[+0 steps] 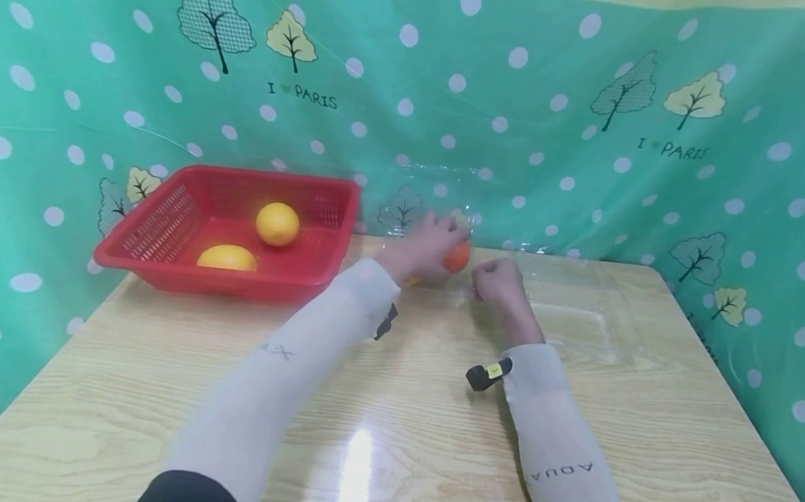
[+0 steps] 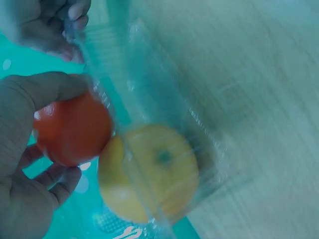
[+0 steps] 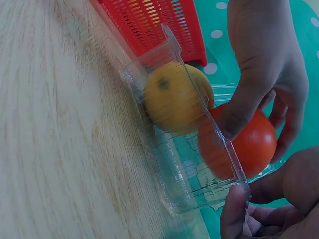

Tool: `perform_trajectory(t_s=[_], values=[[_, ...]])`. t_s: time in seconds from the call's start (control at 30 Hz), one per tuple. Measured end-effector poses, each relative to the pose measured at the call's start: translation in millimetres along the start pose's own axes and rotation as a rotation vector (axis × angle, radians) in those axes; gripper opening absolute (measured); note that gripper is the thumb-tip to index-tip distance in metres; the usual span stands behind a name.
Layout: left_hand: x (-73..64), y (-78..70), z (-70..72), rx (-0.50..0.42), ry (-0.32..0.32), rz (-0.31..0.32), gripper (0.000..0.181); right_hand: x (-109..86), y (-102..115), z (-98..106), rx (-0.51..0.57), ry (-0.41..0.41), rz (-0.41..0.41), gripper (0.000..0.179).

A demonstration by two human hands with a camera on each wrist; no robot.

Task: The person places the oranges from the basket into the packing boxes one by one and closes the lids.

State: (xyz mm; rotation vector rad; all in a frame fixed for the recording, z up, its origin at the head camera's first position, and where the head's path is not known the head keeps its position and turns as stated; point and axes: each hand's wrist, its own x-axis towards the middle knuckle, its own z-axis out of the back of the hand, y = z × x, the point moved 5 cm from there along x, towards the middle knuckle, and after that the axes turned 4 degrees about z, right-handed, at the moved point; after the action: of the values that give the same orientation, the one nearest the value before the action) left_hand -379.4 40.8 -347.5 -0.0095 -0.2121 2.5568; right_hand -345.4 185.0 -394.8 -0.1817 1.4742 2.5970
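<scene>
Fingers [image 3: 233,209] hold one tomato [image 3: 251,144] and one box [image 3: 174,184] with one yellow fruit [image 3: 174,102].

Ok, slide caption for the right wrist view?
Left hand grips a round orange-red fruit; right hand pinches a clear plastic box holding a round yellow fruit.

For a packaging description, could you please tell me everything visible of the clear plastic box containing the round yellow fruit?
The clear, rectangular, plastic-looking box has ribbed walls and a thin rim. It appears to stand open side up on the pale wood-grain table, beside the red perforated basket. The round yellow fruit sits inside at one end. The right hand pinches its rim near a corner.
</scene>
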Motion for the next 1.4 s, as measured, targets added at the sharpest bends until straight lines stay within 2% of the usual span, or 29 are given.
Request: perform_trajectory(t_s=[0.23, 0.4, 0.5, 0.8, 1.17, 1.3, 1.4], values=[[-1.8, -9.6, -13.1, 0.013, 0.018, -0.038, 0.073, -1.5, 0.7, -0.2, 0.005, -0.015, 0.054, 0.029], [-3.6, -10.7, -17.6, 0.050, 0.035, -0.024, 0.074, -1.7, 2.0, 0.4, -0.003, -0.014, 0.077, 0.029], [-4.5, -10.2, -19.7, 0.039, 0.054, -0.027, 0.075, -2.2, 2.4, -0.2, -0.007, -0.012, 0.069, 0.029], [-5.5, -9.0, -19.2, -0.010, 0.039, -0.062, 0.065, -2.7, 2.8, -0.6, -0.017, -0.010, 0.057, 0.028], [-6.9, -9.2, -15.6, -0.055, 0.036, -0.069, 0.067, -2.3, 0.5, 0.0, -0.025, -0.002, 0.016, 0.031], [-6.8, -4.7, -9.3, -0.115, -0.015, -0.087, 0.051, -2.5, 0.4, -0.5, -0.019, 0.001, 0.005, 0.032], [-4.8, 3.7, -3.4, -0.162, -0.074, -0.063, 0.043, -2.5, 0.7, -1.0, -0.014, 0.002, 0.001, 0.032]])
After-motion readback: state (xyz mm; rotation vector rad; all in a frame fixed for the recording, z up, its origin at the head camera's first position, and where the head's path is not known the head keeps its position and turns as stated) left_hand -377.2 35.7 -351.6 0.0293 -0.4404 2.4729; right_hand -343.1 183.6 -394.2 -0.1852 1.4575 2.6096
